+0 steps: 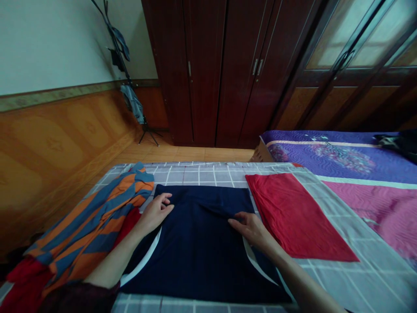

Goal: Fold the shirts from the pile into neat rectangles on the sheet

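Left hand and right hand, fingers loosely curled, lie over navy garment; grip cannot be determined. Red cloth lies right.

Checkered sheet, navy garment, red cloth, striped clothing

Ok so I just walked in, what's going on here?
A person has both bare hands on or just above a navy garment with white curved trim, spread fairly flat on a checked cloth. The left hand is near its far left corner, and the right hand is toward its right side. A red cloth lies flat to the right, and an orange and blue striped cloth lies loosely heaped to the left.
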{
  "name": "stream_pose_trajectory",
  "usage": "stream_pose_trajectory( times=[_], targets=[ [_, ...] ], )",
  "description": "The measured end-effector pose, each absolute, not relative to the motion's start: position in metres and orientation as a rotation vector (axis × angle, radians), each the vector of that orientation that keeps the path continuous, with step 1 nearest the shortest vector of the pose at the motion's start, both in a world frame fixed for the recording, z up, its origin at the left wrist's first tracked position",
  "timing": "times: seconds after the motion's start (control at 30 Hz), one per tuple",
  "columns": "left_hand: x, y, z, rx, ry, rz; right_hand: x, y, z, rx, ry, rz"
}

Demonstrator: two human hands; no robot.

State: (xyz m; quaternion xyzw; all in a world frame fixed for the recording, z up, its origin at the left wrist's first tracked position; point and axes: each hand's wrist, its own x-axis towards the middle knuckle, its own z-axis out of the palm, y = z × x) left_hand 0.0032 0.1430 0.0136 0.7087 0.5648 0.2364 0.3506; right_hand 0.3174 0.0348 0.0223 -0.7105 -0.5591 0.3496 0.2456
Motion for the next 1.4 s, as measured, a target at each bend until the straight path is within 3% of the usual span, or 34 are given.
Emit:
stream_pose_trajectory(
  times=[0.27,0.63,0.9,1.13,1.4],
  targets=[
    [-0.028,0.1,0.002,1.85,1.407,0.42,0.309,0.07,0.026,-1.88,-1.696,0.968],
    [0.003,0.14,0.014,1.83,1.433,0.317,0.309,0.079,0.025,-2.048,-1.739,0.812],
    [-0.009,0.153,0.019,2.064,1.928,0.407,0.306,0.064,0.023,-2.152,-1.741,0.622],
    [-0.036,0.145,0.011,2.266,2.119,0.146,0.313,0.064,0.02,-2.042,-1.729,0.586],
    [-0.025,0.172,0.018,2.358,2.015,0.251,0.341,0.11,0.04,-2.331,-1.901,0.09]
  ],
)
